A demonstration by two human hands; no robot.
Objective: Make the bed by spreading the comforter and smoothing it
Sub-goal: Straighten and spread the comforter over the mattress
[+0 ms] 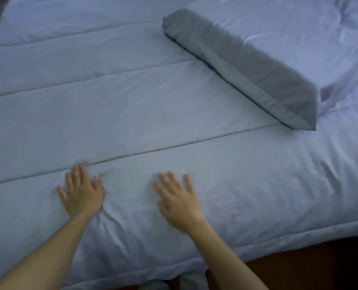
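Note:
A pale blue quilted comforter (153, 105) covers the bed, with long stitched seams running across it. My left hand (83, 192) lies palm down on it near the front edge, fingers spread, just below a seam. My right hand (178, 198) lies flat to its right, fingers apart and slightly blurred. Small wrinkles gather around both hands. Neither hand holds anything.
A grey pillow (243, 65) lies diagonally at the upper right, on the comforter. The comforter's hem (257, 245) runs along the near edge of the bed, with dark reddish floor (320, 268) below it at the lower right.

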